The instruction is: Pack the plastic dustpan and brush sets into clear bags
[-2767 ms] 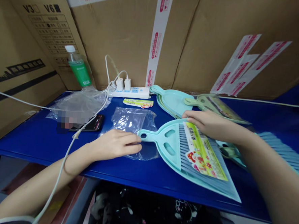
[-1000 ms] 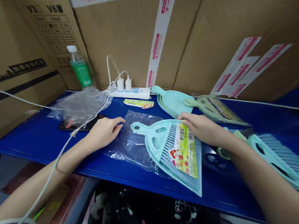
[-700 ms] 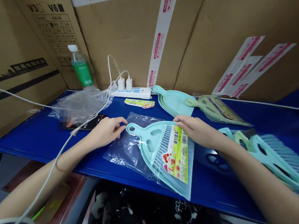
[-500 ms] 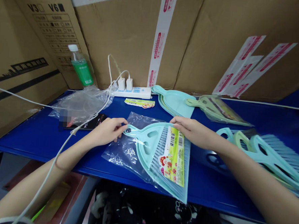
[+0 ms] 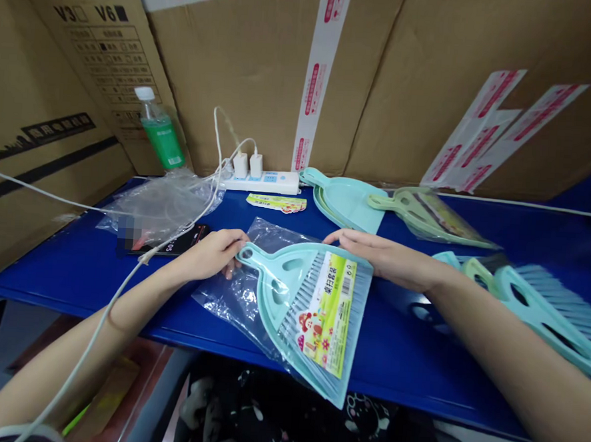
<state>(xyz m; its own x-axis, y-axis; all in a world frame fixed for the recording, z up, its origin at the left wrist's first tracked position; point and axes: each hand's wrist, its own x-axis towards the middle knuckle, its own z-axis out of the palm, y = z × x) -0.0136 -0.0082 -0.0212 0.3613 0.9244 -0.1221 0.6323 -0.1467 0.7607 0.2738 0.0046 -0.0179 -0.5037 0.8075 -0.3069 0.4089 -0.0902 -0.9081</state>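
Observation:
A light teal dustpan with a brush and a yellow-green label (image 5: 300,301) lies on a clear plastic bag (image 5: 241,294) at the front of the blue table (image 5: 73,261). My left hand (image 5: 212,252) has its fingers closed at the ring end of the dustpan's handle and the bag's edge. My right hand (image 5: 373,252) lies along the dustpan's far corner, fingers stretched out and resting on it. The dustpan's wide end juts past the table's front edge.
Cardboard boxes wall the back and left. A green bottle (image 5: 158,132), power strip (image 5: 260,180), label card (image 5: 275,203), phone (image 5: 174,240) under crumpled plastic (image 5: 161,203) and a white cable (image 5: 121,290) sit left. More dustpans (image 5: 349,204) and brushes (image 5: 535,309) lie right.
The dustpan set has slid left and turned clockwise onto the plastic bag. My left hand moved from the bag to the handle's end. My right hand followed along the far edge.

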